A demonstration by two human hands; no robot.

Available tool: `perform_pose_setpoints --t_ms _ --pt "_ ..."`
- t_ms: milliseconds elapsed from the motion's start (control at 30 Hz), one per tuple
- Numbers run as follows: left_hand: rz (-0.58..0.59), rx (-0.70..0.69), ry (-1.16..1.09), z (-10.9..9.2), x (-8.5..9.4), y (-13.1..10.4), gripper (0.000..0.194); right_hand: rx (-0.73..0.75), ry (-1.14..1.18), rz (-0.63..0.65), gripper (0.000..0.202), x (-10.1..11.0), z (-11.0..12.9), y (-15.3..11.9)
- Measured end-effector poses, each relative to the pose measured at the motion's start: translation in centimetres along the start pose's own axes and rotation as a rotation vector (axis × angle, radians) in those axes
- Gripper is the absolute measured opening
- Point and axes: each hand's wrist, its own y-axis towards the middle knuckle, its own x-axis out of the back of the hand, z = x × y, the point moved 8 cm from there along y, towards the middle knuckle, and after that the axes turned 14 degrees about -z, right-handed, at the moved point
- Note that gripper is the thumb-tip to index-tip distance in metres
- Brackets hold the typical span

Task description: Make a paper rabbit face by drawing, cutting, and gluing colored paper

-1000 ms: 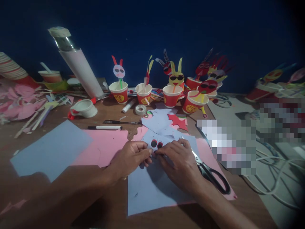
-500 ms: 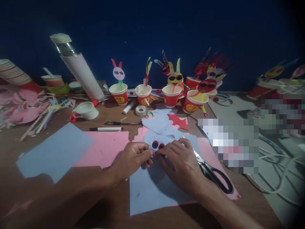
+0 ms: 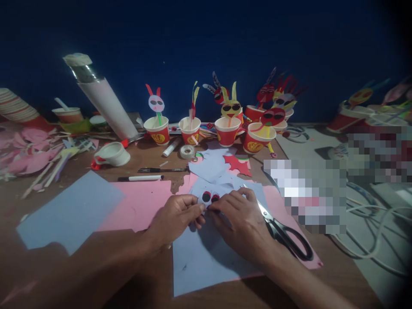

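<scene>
Between my two hands is a small pale paper face cutout [image 3: 206,197] with two dark round eyes edged in red. My left hand [image 3: 178,216] is closed, pinching its lower left side between thumb and fingers. From the right, my right hand [image 3: 241,219] has its fingers curled together at the cutout's lower right edge, covering part of it. Below the hands lies a light blue-white paper sheet [image 3: 196,266]. Black-handled scissors [image 3: 286,236] rest beside my right wrist, on pink paper [image 3: 141,206] that also spreads left of the hands.
Paper cups [image 3: 157,131] carrying paper faces on sticks line the back. A tape roll [image 3: 187,151], a black pen [image 3: 162,170], a white marker [image 3: 140,178] and a white mug [image 3: 112,153] lie nearer. Paper scraps [image 3: 35,150] pile up left; cables [image 3: 370,240] run right.
The view has shifted slightly, so everything sits a little further left and mostly lower. Both hands keep their hold on the paper face, with barely any movement.
</scene>
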Motion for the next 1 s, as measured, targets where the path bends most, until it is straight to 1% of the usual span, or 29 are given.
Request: perform_pose_setpoints --t_ms 133,300,600,833,1000 --pt "-0.001 0.012 -0.006 0.16 0.02 0.05 0.025 0.008 -0.022 -0.006 0.012 0.04 0.04 -0.02" --pt "0.018 -0.01 0.018 0.02 -0.03 0.12 0.025 0.003 -0.022 -0.008 0.008 0.05 -0.01 -0.16" --pt "0.022 0.043 -0.062 0.45 -0.16 -0.02 0.02 -0.011 -0.022 -0.027 0.005 -0.02 -0.23 -0.26" --pt "0.018 -0.007 -0.059 0.43 -0.22 0.26 0.023 0.03 -0.046 -0.025 0.008 0.01 0.18 0.09" --pt "0.02 -0.001 -0.076 0.66 -0.2 0.28 0.025 0.018 -0.052 -0.033 0.008 -0.06 0.05 0.09"
